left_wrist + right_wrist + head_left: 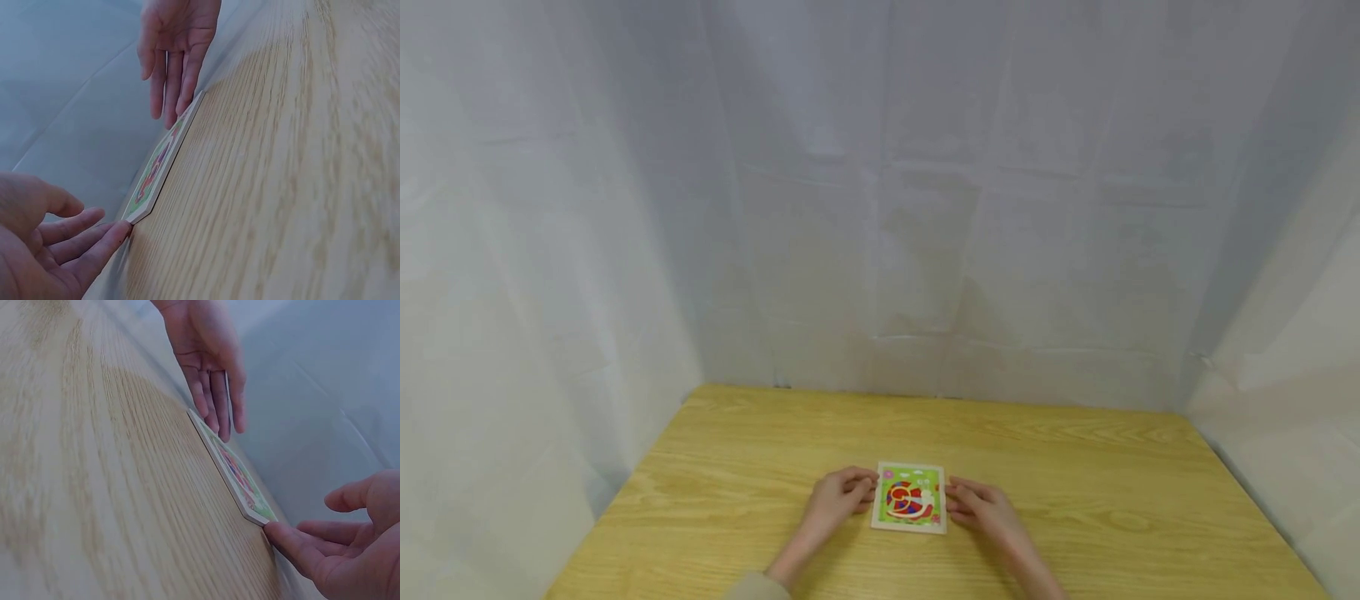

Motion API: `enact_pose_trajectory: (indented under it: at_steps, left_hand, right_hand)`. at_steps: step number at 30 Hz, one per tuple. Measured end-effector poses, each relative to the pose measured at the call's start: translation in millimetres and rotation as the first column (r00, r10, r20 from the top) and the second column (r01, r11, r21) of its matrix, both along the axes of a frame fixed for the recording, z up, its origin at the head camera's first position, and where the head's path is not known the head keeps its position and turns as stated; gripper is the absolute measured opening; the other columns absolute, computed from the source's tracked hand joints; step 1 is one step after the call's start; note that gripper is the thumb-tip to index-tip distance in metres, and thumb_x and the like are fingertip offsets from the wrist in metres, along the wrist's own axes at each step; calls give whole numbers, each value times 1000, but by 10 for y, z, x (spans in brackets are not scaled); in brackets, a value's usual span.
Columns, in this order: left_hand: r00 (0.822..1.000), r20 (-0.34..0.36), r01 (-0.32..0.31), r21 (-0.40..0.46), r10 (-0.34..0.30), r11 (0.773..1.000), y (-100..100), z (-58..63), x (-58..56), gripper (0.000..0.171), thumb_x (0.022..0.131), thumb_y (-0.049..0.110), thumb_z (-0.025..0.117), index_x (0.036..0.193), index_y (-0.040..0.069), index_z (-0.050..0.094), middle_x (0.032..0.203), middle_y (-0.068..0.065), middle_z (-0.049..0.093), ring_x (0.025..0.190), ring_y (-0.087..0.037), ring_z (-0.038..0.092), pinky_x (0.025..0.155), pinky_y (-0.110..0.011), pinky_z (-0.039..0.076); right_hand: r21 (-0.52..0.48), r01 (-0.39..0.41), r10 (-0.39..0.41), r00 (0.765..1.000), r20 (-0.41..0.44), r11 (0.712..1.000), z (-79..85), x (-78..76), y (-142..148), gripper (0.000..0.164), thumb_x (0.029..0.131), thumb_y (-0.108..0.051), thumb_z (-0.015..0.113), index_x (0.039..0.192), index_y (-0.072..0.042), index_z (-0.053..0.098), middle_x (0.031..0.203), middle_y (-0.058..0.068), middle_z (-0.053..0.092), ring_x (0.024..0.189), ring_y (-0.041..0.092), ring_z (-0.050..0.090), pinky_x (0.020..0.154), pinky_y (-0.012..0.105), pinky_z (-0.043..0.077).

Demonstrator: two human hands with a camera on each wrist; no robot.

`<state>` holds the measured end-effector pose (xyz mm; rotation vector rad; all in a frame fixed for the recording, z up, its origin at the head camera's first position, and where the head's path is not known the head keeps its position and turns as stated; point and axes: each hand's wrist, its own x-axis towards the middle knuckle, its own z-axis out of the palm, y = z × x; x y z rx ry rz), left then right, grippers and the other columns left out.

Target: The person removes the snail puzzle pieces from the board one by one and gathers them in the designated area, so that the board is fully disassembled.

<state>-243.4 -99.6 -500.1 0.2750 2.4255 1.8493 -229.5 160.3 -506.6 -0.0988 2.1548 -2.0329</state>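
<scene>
A small square puzzle board [912, 497] with a snail picture in red, blue and cream on green lies flat on the wooden table. At its left edge is my left hand [841, 502], its fingertips touching the side of the board. My right hand [987, 510] stands at the opposite edge, fingertips against or very near it. Both wrist views show the board's pale rim [164, 181] from low down, between the two hands. Neither thumb is curled over the board; the fingers [294, 545] look fairly straight and relaxed.
The wooden table [1075, 467] reaches back to a pale hanging sheet [940, 250]. More sheeting hangs along the left [512, 292] and right [1292, 350] sides. A light sleeve [757, 587] covers the left forearm.
</scene>
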Motion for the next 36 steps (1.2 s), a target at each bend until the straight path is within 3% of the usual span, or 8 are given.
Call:
enact_pose_trajectory:
  at_steps: [8, 36]
  left_hand:
    - [1000, -3, 21, 36, -21, 999, 85, 1, 15, 28, 102, 6, 55, 119, -14, 63, 111, -29, 70, 98, -36, 72, 78, -35, 62]
    - [997, 10, 76, 53, -76, 996, 259, -1, 115, 26, 102, 6, 56, 118, -12, 65, 106, -25, 72, 94, -33, 72, 76, -33, 62]
  right_hand:
    - [19, -7, 6, 1000, 12, 1000, 13, 24, 100, 50, 107, -11, 44, 139, 26, 36, 136, 39, 53, 104, 26, 69, 92, 33, 58]
    - [82, -58, 54, 997, 55, 995, 79, 110, 356, 54, 109, -16, 44, 140, 27, 34, 135, 39, 53, 105, 24, 69, 92, 36, 58]
